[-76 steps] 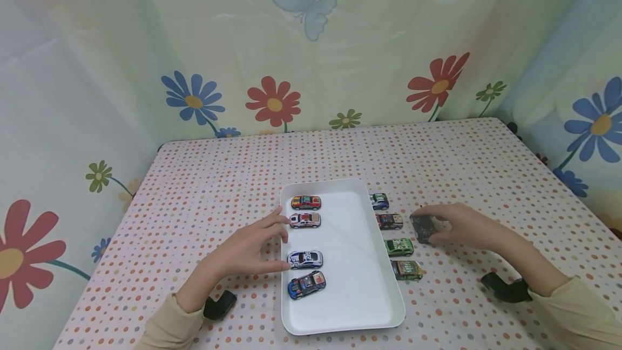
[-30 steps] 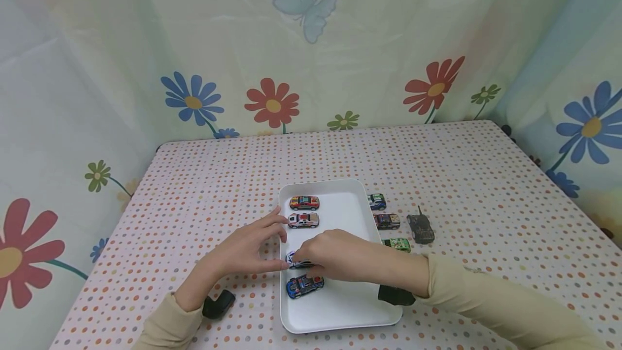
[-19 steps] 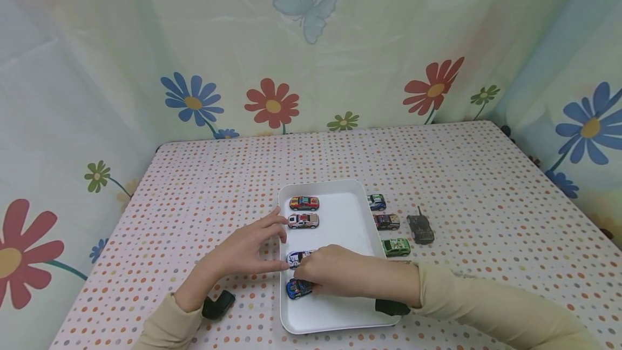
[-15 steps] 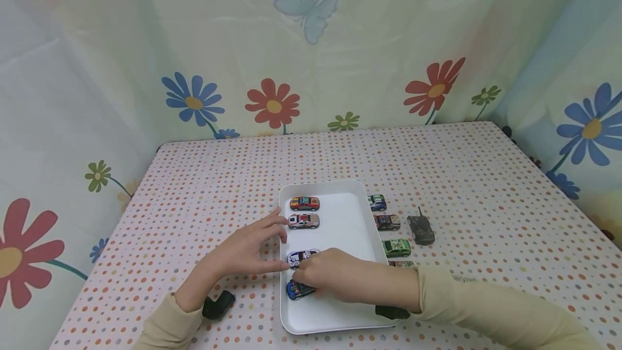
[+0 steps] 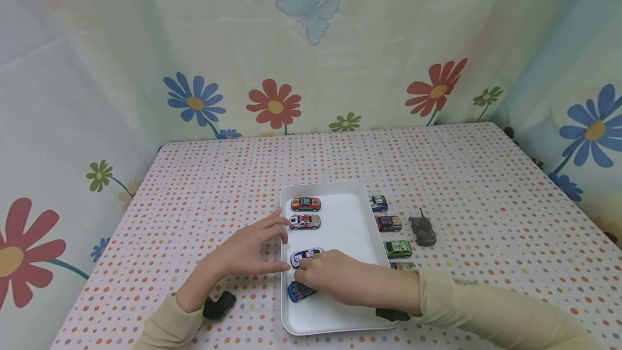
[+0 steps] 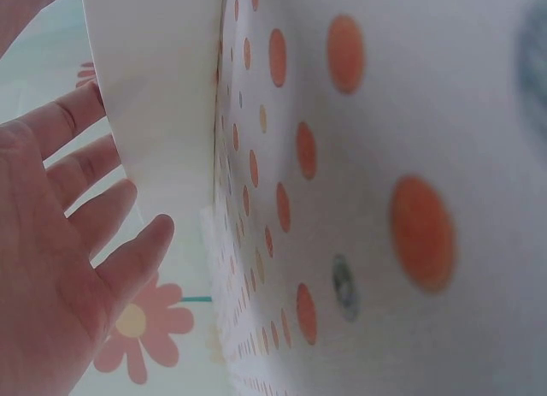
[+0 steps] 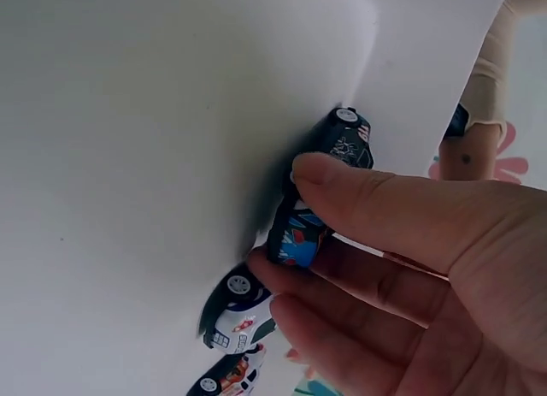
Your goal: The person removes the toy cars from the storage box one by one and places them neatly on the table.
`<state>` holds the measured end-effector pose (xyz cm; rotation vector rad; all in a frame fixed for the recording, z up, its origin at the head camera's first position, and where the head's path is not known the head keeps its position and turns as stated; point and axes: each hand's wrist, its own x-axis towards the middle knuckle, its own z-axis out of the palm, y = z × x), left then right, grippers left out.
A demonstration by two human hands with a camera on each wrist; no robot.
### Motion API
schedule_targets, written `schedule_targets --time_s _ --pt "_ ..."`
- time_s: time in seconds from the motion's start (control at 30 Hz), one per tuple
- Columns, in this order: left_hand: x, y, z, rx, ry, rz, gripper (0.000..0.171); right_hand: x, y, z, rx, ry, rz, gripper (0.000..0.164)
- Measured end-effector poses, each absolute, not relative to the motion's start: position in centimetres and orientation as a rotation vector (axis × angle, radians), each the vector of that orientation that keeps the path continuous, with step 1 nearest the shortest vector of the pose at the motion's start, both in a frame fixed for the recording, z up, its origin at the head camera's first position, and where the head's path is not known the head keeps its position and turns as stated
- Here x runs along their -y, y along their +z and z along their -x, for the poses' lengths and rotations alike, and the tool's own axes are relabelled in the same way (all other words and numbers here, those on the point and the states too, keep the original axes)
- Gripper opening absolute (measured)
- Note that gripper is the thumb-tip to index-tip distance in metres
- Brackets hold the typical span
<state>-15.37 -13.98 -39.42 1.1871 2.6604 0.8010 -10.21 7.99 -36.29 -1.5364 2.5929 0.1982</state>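
Note:
My right hand (image 5: 335,276) reaches into the white tray (image 5: 345,220) from the right. It pinches a black-and-blue toy car (image 7: 301,242) between thumb and fingers, near the tray's left side. Just beyond it sits a white-and-blue toy car (image 5: 302,257), partly hidden by the hand in the head view. Farther up the same side are a white-and-red toy car (image 5: 305,222) and a red-and-yellow toy car (image 5: 305,204). My left hand (image 5: 248,247) touches the tray's left wall, its fingers spread and nearly straight.
Along the tray's right side stand a blue-and-green car (image 5: 378,203), a dark car (image 5: 390,223), a green car (image 5: 398,249) and another car (image 5: 404,266) partly behind my right arm. A black toy vehicle with a thin rod (image 5: 422,231) lies farther right on the dotted tablecloth (image 5: 218,188).
My right hand has left the black toy vehicle, moved left into the tray, touched the white-and-blue car, then taken hold of the black-and-blue car. The left hand stays put.

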Motion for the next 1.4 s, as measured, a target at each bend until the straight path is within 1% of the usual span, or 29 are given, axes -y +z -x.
schedule_targets --time_s 0.13,0.37,0.57,0.7,0.93,1.13,1.4 --pt "14.0 -39.4 15.4 -2.662 0.801 -1.194 0.041 -8.1 -35.9 10.3 -2.582 0.143 1.48 0.024" --pt "13.9 -39.4 15.3 -2.665 0.797 -1.184 0.041 -9.1 -34.1 11.0 -2.622 -0.094 1.405 0.023" --pt "13.9 -39.5 15.2 -2.669 0.792 -1.177 0.04 -12.0 -31.7 12.1 -2.68 -0.402 1.308 0.027" --pt "13.9 -39.4 15.2 -2.678 0.787 -1.176 0.039 -14.4 -30.9 12.8 -2.737 -0.476 1.213 0.03" --pt "13.9 -39.5 15.3 -2.676 0.798 -1.172 0.04 -18.8 -30.8 13.4 -2.854 -0.531 1.007 0.034" --pt "13.8 -39.6 15.3 -2.672 0.805 -1.179 0.04 -23.3 -31.0 13.2 -2.901 -0.598 0.86 0.035" --pt "13.9 -39.6 15.3 -2.676 0.8 -1.167 0.041 -30.0 -33.5 12.4 -2.929 -0.568 0.752 0.038"
